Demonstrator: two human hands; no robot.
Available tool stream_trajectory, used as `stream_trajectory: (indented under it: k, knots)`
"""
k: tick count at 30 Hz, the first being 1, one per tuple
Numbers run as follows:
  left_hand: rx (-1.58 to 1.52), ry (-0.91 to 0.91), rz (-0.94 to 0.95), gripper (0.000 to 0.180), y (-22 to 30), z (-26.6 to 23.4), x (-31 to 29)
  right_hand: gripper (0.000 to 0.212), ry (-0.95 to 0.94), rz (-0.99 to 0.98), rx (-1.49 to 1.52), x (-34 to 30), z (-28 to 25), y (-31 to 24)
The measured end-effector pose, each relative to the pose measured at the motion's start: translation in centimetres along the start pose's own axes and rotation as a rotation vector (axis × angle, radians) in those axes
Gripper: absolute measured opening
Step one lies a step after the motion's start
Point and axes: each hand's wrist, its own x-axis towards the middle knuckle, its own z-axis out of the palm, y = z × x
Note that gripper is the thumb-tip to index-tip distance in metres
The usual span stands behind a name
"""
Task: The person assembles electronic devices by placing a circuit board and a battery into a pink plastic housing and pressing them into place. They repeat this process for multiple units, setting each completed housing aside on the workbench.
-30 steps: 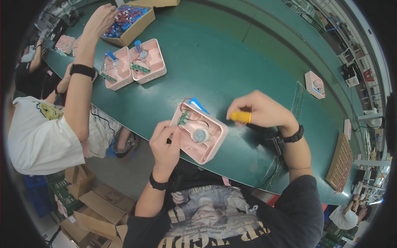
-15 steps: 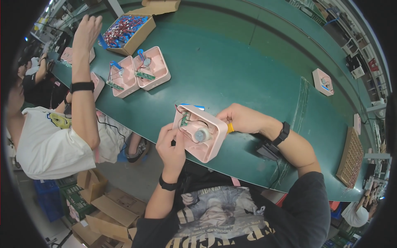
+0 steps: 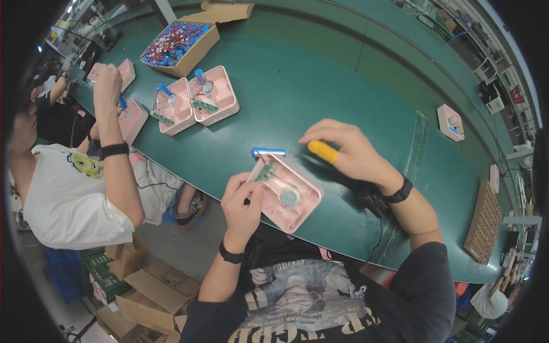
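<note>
A pink plastic housing is tilted at the near edge of the table, its open side up. My left hand grips its left wall between thumb and fingers. Inside sit a round silvery motor and a small green circuit board. At the housing's far edge lies a blue cylindrical battery, joined by a thin wire. To the right, apart from the housing, my right hand hovers empty, fingers stretched out. A yellow finger cot covers its thumb.
On the green table, two pink housings with batteries stand far left, before a carton of wired blue batteries. A co-worker's hand holds a blue battery above another housing. A black device sits below my right wrist.
My right hand has let go of the housing's right side and lifted away. The housing has shifted slightly right and nearer in my left hand. The co-worker's raised hand has come down.
</note>
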Motion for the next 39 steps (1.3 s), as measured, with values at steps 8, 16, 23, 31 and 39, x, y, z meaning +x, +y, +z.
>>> stream_trajectory:
  k: [8, 16, 23, 31, 39]
  knots:
    - [-0.076, -0.441, 0.318, 0.011, -0.4, -1.6, 1.7, 0.045, -0.209, -0.318, -0.301, 0.2, 3.7, 1.7]
    - [-0.044, -0.478, 0.306, 0.009, -0.5, -1.8, 2.5, 0.041, -0.276, -0.246, -0.490, -0.2, 2.9, 1.7]
    - [0.129, -0.171, 0.223, 0.007, 0.0, -0.4, 2.0, 0.040, -0.215, 0.030, -0.255, 0.3, 0.5, 1.5]
    - [0.143, -0.115, 0.230, 0.008, -0.2, 0.6, 2.0, 0.041, -0.264, 0.155, 0.149, -0.3, 1.6, -2.2]
    - [0.137, -0.090, 0.247, 0.009, 0.1, 0.7, 1.9, 0.043, -0.162, -0.056, -0.222, -1.9, 3.2, -2.7]
